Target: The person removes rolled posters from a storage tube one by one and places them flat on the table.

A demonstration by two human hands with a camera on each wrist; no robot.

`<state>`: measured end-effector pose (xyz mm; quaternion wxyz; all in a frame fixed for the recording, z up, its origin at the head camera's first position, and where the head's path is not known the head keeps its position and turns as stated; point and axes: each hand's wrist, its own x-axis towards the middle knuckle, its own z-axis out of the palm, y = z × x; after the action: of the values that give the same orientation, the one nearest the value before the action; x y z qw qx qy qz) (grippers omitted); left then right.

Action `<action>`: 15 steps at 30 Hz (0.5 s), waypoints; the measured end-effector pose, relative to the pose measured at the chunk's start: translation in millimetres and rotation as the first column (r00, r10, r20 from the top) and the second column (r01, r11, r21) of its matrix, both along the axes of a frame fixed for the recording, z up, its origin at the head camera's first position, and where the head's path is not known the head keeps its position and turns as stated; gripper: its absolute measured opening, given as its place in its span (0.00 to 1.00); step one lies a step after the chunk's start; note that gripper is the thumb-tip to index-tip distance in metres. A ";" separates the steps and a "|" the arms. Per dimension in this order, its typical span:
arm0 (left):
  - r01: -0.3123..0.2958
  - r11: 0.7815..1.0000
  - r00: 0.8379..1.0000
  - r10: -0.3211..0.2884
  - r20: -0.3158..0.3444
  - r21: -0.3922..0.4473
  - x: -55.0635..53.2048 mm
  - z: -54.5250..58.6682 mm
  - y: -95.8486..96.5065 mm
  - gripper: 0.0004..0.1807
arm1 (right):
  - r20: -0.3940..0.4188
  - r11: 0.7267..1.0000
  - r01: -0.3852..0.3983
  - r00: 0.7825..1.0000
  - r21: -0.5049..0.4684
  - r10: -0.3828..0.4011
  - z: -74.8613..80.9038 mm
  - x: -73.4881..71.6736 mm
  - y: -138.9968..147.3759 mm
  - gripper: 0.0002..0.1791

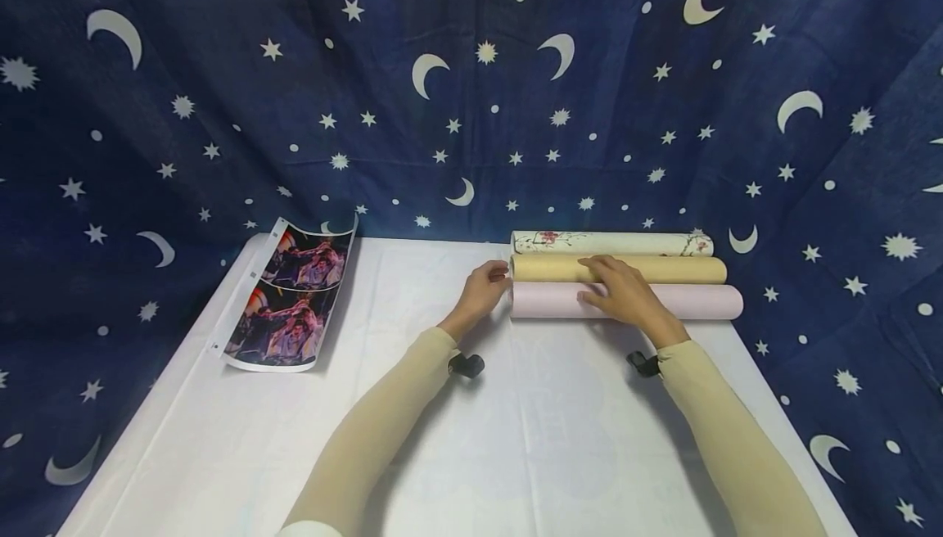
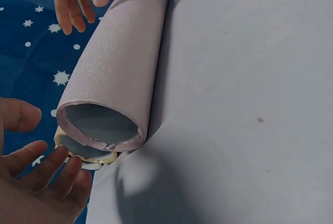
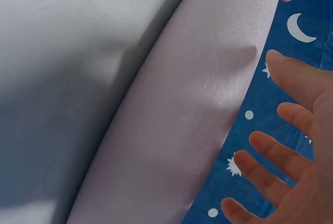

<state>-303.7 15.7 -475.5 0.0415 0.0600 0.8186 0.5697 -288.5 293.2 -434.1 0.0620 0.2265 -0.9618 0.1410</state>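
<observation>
Three rolls lie side by side at the back right of the table: a white floral roll (image 1: 626, 243) farthest back, a yellow roll (image 1: 688, 270) in the middle and a pale pink roll (image 1: 685, 303) in front. My left hand (image 1: 479, 298) is at their left ends, fingers slightly bent. In the left wrist view, that hand (image 2: 44, 182) has its fingers beside the open tube ends of the pink roll (image 2: 112, 63) and yellow roll. Over the yellow and pink rolls hovers my right hand (image 1: 626, 293); the right wrist view shows its fingers (image 3: 265, 177) spread, gripping nothing.
A glossy printed sheet (image 1: 291, 300) with two alike pictures and curling edges lies on the left of the white-covered table (image 1: 221, 447). Behind and around the table hangs a dark blue moon-and-star cloth (image 1: 383, 177). Both wrists carry small black cameras.
</observation>
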 end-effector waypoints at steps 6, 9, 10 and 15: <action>-0.013 0.996 0.994 0.003 0.111 0.093 -8.4 0.1 10.4 0.24 | 0.036 0.999 0.021 0.999 -0.024 -0.020 -0.8 -10.6 -5.5 0.35; -0.022 0.990 0.989 0.001 0.148 0.138 -12.3 -1.6 15.5 0.25 | 0.052 0.999 0.032 0.998 -0.028 -0.031 -2.3 -15.1 -7.3 0.35; -0.025 0.989 0.988 0.002 0.152 0.145 -13.1 -1.7 16.7 0.25 | 0.057 0.999 0.034 0.998 -0.028 -0.032 -2.7 -16.2 -7.8 0.35; -0.067 0.979 0.985 0.035 0.170 0.190 -15.6 0.0 20.7 0.25 | 0.067 0.999 0.041 0.997 -0.035 -0.039 -1.7 -19.8 -10.6 0.35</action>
<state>-319.3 36.4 -475.4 0.0886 -0.0048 0.7538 0.6511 -308.3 282.6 -435.9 0.0370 0.2013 -0.9649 0.1647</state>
